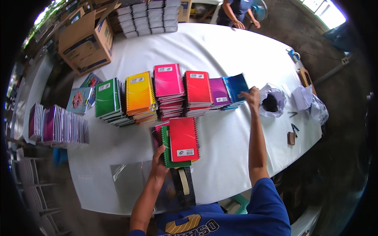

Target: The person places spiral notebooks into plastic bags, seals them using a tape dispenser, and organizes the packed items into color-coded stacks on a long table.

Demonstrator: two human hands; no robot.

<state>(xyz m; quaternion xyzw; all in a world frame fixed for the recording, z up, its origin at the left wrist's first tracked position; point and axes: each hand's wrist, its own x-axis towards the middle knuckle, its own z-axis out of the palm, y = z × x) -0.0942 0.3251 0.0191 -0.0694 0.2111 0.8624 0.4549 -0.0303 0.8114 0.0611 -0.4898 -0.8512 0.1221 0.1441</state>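
My left hand (159, 159) is closed around the left edge of several spiral notebooks in a fanned bunch. A red notebook (184, 137) lies on top, over a green notebook (167, 147), with a pink edge behind. At the right end of the notebook row, my right hand (252, 96) pinches the edge of a blue notebook (237, 87), which is tilted up from its low stack. Leftward from there run a purple stack (219, 91), a red stack (198, 87), a tall pink stack (168, 78), a yellow stack (139, 92) and a green stack (108, 97).
Left lie purple notebooks (65, 125) and illustrated booklets (80, 99). Behind stand a cardboard box (87, 43) and bundled stacks (148, 17). Right are a plastic bag with dark contents (271, 103), crumpled plastic (317, 110) and a small brown block (291, 138). A tape roll (184, 182) lies near me. Another person (238, 11) stands beyond the table.
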